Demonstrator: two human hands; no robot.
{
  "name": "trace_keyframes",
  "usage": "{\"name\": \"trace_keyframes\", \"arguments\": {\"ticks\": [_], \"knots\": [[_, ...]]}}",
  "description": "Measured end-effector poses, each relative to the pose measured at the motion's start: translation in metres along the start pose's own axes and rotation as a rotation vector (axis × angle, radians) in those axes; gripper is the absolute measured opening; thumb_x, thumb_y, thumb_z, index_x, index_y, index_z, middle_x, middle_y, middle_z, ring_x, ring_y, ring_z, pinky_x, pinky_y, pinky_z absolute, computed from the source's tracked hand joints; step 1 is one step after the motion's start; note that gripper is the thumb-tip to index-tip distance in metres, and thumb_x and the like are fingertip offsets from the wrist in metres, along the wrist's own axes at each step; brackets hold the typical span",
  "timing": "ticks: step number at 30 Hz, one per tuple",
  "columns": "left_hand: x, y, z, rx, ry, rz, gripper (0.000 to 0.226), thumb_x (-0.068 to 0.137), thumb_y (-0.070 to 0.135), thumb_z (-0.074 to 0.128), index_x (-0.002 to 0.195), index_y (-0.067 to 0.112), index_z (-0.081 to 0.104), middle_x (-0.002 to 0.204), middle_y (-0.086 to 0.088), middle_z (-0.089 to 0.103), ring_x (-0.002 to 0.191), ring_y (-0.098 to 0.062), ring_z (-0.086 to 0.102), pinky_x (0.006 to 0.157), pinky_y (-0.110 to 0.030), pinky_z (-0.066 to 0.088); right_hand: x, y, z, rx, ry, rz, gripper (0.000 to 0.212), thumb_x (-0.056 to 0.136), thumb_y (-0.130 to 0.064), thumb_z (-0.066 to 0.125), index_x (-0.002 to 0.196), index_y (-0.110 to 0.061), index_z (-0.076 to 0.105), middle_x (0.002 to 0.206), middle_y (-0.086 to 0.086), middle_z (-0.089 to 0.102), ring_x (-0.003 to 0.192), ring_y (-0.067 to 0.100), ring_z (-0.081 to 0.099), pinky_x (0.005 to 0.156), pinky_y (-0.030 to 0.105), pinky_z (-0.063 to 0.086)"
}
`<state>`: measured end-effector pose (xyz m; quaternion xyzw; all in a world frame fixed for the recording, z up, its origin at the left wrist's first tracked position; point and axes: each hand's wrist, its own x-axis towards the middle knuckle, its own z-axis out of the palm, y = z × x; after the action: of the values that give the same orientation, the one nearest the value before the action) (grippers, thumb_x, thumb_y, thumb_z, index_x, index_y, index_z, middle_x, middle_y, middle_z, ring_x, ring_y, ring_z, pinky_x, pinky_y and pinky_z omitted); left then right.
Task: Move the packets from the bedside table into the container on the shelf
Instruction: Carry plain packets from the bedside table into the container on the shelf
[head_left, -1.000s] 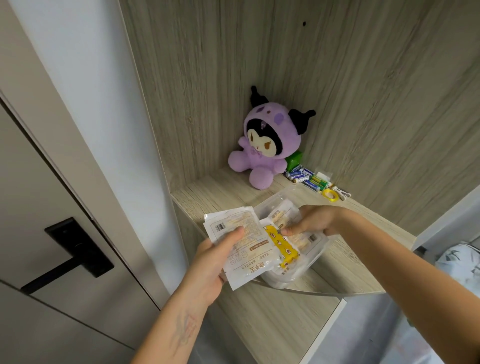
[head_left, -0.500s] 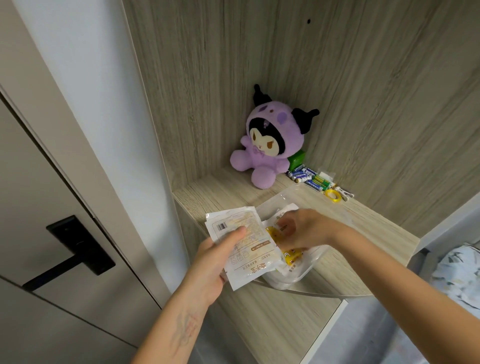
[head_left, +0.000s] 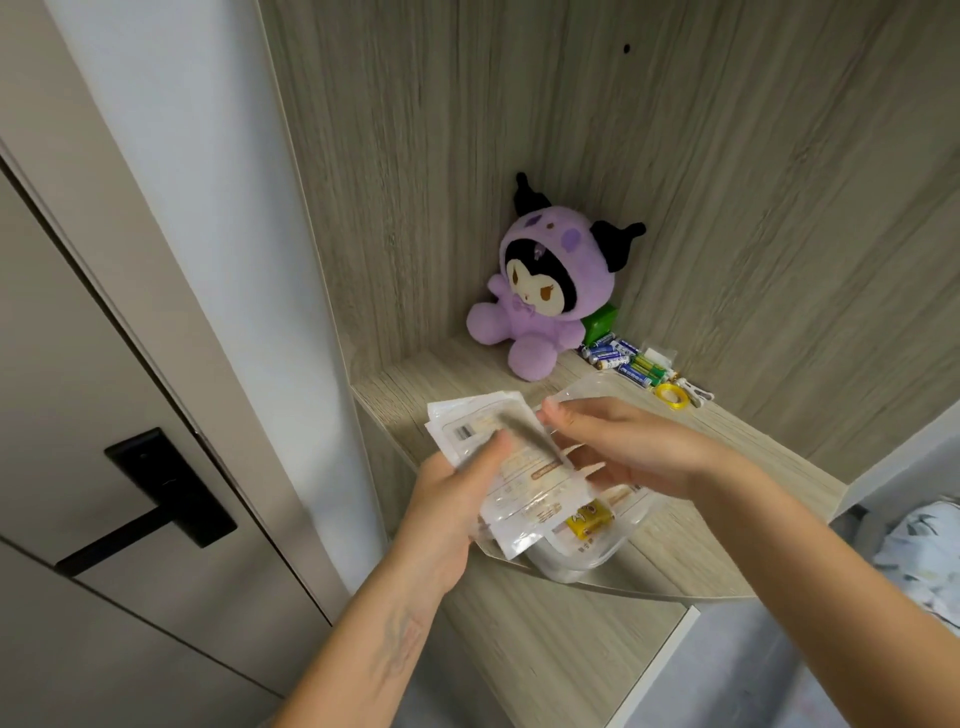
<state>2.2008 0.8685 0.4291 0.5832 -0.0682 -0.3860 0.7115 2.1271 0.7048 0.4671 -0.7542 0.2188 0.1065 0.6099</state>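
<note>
Packets (head_left: 511, 467): a white stack held just above the tub, likely so they can be dropped in one at a time.
Left hand (head_left: 452, 506): grips the stack, thumb on top.
Right hand (head_left: 623, 449): fingers pinch the top packet's edge, seemingly peeling it off.
Tub (head_left: 597, 551): clear, at the shelf's front edge, already holding packets.
Shelf (head_left: 753, 467): wood; plush toy (head_left: 540, 296) and batteries (head_left: 623, 358) behind.
</note>
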Motion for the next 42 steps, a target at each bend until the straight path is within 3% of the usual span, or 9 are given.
{"name": "trace_keyframes", "arguments": {"ticks": [5,10,12,16,21,27,33,36,42], "knots": [[0.005,0.008,0.015,0.098,-0.064,0.053,0.021,0.096,0.034,0.056,0.104,0.020,0.069,0.097,-0.003,0.077,0.090,-0.018,0.073,0.082,-0.038,0.058,-0.002,0.005,-0.002,0.165,-0.096,-0.089,0.026,0.092,-0.006,0.058,0.118,-0.005,0.060,0.103,0.007,0.073,0.085,0.014,0.072,0.064,0.020,0.057],[0.024,0.002,-0.009,1.015,0.266,0.507,0.029,0.089,0.034,0.062,0.116,0.023,0.063,0.117,0.005,0.058,0.108,-0.013,0.055,0.091,-0.024,0.043,-0.002,0.026,-0.055,-0.137,0.262,-0.063,0.030,0.087,-0.018,0.068,0.115,-0.014,0.059,0.105,0.000,0.070,0.095,0.017,0.068,0.073,0.029,0.058],[0.031,0.000,-0.016,1.173,0.281,0.477,0.040,0.089,0.035,0.060,0.126,0.021,0.057,0.125,0.000,0.052,0.117,-0.020,0.050,0.096,-0.030,0.042,0.004,0.035,-0.069,-0.376,0.390,0.037,0.034,0.087,-0.022,0.068,0.117,-0.013,0.055,0.106,0.001,0.064,0.102,0.020,0.062,0.078,0.031,0.055],[0.042,-0.010,-0.013,1.205,0.120,0.312,0.031,0.096,0.028,0.048,0.119,0.012,0.060,0.107,-0.009,0.062,0.101,-0.026,0.059,0.088,-0.039,0.049,0.016,0.039,-0.063,-0.791,0.351,0.280,0.062,0.088,-0.037,0.062,0.141,-0.015,0.038,0.140,0.005,0.047,0.126,0.024,0.048,0.097,0.033,0.044],[0.047,-0.023,-0.010,1.064,0.141,0.323,0.034,0.098,0.014,0.037,0.121,0.009,0.060,0.108,-0.011,0.065,0.085,-0.030,0.068,0.077,-0.046,0.057,0.022,0.034,-0.044,-0.896,0.209,0.354,0.059,0.092,-0.051,0.052,0.133,-0.010,0.041,0.125,0.005,0.054,0.102,0.021,0.051,0.083,0.028,0.039],[0.046,-0.023,-0.009,1.054,0.142,0.321,0.035,0.100,0.013,0.035,0.126,0.009,0.058,0.111,-0.011,0.064,0.084,-0.028,0.068,0.067,-0.040,0.061,0.025,0.036,-0.034,-1.174,0.233,0.409,0.067,0.092,-0.061,0.040,0.131,-0.007,0.051,0.133,0.015,0.038,0.118,0.030,0.040,0.093,0.037,0.041],[0.043,-0.002,-0.015,1.299,0.185,0.418,0.030,0.097,0.027,0.045,0.108,0.012,0.068,0.106,-0.007,0.063,0.093,-0.024,0.062,0.082,-0.035,0.051,-0.005,0.042,-0.046,-0.874,0.590,0.053,0.048,0.093,-0.043,0.054,0.129,-0.012,0.054,0.119,0.004,0.063,0.104,0.022,0.060,0.087,0.031,0.049],[0.039,0.023,-0.006,1.369,0.258,0.535,0.028,0.096,0.032,0.047,0.104,0.017,0.069,0.105,-0.005,0.062,0.094,-0.027,0.061,0.076,-0.033,0.046,-0.032,0.045,-0.051,-0.842,0.782,-0.116,0.023,0.093,-0.031,0.057,0.106,-0.017,0.068,0.093,-0.006,0.067,0.086,0.019,0.063,0.075,0.029,0.048],[0.032,0.032,0.062,1.525,-0.059,0.907,0.029,0.095,0.038,0.046,0.093,0.020,0.068,0.092,-0.001,0.068,0.086,-0.023,0.060,0.065,-0.032,0.048,-0.090,0.073,-0.048,-0.916,0.885,0.114,0.022,0.091,-0.037,0.055,0.098,-0.021,0.068,0.100,-0.004,0.071,0.086,0.021,0.064,0.074,0.032,0.053]]}}
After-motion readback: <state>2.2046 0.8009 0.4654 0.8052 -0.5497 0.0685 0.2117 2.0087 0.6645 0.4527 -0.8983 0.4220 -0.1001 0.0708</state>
